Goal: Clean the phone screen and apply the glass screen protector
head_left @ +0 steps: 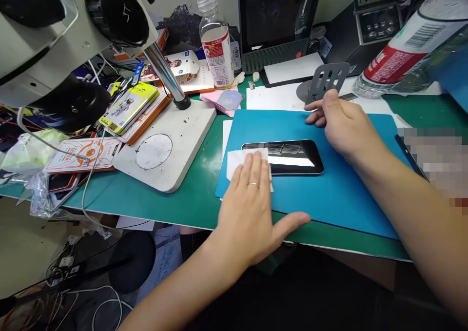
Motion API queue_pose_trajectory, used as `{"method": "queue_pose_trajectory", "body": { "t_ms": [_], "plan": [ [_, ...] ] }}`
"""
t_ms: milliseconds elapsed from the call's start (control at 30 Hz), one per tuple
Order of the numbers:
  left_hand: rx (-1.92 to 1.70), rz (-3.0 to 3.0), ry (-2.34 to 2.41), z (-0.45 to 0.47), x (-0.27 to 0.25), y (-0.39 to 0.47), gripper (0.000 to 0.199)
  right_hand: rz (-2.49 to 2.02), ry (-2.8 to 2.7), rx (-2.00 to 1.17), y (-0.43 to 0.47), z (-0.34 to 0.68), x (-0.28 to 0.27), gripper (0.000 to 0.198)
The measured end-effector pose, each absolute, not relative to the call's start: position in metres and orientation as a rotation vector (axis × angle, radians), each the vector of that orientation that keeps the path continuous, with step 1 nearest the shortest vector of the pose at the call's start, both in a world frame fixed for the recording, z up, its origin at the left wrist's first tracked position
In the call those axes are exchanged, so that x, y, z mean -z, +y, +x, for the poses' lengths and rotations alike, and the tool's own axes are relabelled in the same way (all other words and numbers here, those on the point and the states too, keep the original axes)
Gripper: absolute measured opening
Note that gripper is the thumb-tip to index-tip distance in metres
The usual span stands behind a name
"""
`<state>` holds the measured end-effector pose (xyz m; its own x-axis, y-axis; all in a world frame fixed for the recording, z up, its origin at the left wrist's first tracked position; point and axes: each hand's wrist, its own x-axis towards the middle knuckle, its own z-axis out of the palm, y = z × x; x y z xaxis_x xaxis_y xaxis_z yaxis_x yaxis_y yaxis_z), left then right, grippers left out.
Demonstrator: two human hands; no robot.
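My left hand lies flat, fingers stretched out and thumb apart, pressing a white wipe onto the left end of a black-screened phone. The phone rests face up on a blue mat, its glass reflecting a bright strip. Over the mat's far right part is my right hand, fingers loosely bent with the thumb apart and nothing visible in them. Just behind its fingertips stands a grey slotted stand; whether they touch it I cannot tell.
A microscope with a pale base stands left, beside boxes and cables. Behind the mat are a drink bottle, a dark-screened device and a white-topped slab. A large bottle leans at right.
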<state>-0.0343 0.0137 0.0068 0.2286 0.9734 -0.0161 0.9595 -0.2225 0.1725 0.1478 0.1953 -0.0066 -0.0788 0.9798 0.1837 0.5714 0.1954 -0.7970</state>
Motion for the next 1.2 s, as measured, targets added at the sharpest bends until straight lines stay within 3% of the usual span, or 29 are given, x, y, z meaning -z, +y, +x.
{"method": "queue_pose_trajectory", "body": {
  "t_ms": [500, 767, 967, 1100, 1200],
  "plan": [
    [-0.153, 2.502, 1.739, 0.029, -0.005, 0.019, 0.119, -1.484, -1.735, -0.773, 0.188, 0.148, 0.001, 0.071],
    [-0.123, 2.507, 1.741, -0.023, -0.008, 0.009, 0.104, -1.487, -1.73, -0.805, 0.184, 0.148, -0.003, 0.081],
    [-0.051, 2.504, 1.795, -0.02, -0.008, 0.028, 0.114, -1.487, -1.744, -0.794, 0.184, 0.148, -0.005, 0.08],
    [-0.013, 2.661, 1.52, -0.01, -0.015, 0.063, 0.117, -1.462, -1.772, -0.77, 0.185, 0.148, -0.005, 0.077],
    [0.056, 2.701, 1.243, -0.026, -0.023, 0.087, 0.108, -1.451, -1.797, -0.742, 0.186, 0.148, -0.005, 0.067]
  ]
}}
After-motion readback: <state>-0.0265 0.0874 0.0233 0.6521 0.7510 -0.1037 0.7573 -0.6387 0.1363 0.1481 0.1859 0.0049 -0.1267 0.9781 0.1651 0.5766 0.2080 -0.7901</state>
